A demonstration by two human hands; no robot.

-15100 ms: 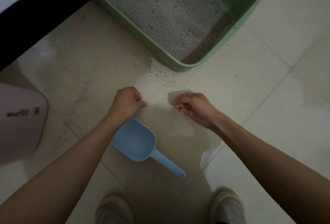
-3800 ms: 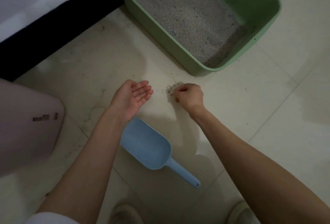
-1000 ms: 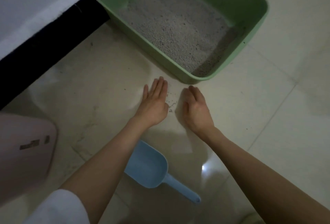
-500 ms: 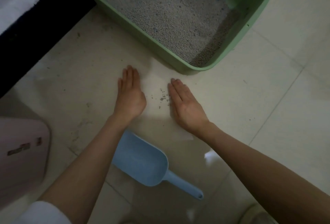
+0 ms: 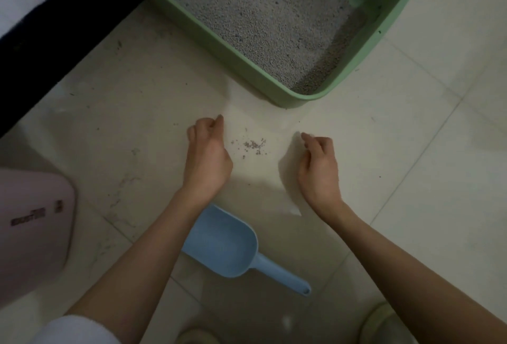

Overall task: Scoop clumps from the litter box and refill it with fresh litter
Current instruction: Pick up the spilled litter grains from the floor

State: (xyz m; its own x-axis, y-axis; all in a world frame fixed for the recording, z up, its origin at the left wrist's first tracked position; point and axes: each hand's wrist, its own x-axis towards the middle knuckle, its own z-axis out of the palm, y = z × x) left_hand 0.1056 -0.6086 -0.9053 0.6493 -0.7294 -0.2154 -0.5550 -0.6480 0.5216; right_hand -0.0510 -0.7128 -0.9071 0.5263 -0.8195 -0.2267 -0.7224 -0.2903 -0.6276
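Note:
A green litter box (image 5: 354, 77) with grey litter stands at the top of the head view. In front of it a thin white paper sheet (image 5: 255, 168) lies on the floor with a small heap of spilled litter grains (image 5: 253, 145) on it. My left hand (image 5: 207, 157) is at the sheet's left side, fingers curled and pinching its edge. My right hand (image 5: 319, 168) pinches the right edge, which is lifted a little off the floor. A blue scoop (image 5: 222, 245) lies empty on the tiles between my forearms, handle pointing lower right.
A pale pink container (image 5: 33, 223) stands at the left edge. A dark strip under white furniture (image 5: 49, 34) runs along the upper left. My shoes (image 5: 384, 324) show at the bottom. Cream floor tiles (image 5: 425, 179) stretch to the right.
Both hands lay flat beside the grains half a second ago. Now their fingers are curled at the sheet's edges, further apart, and the right edge has risen.

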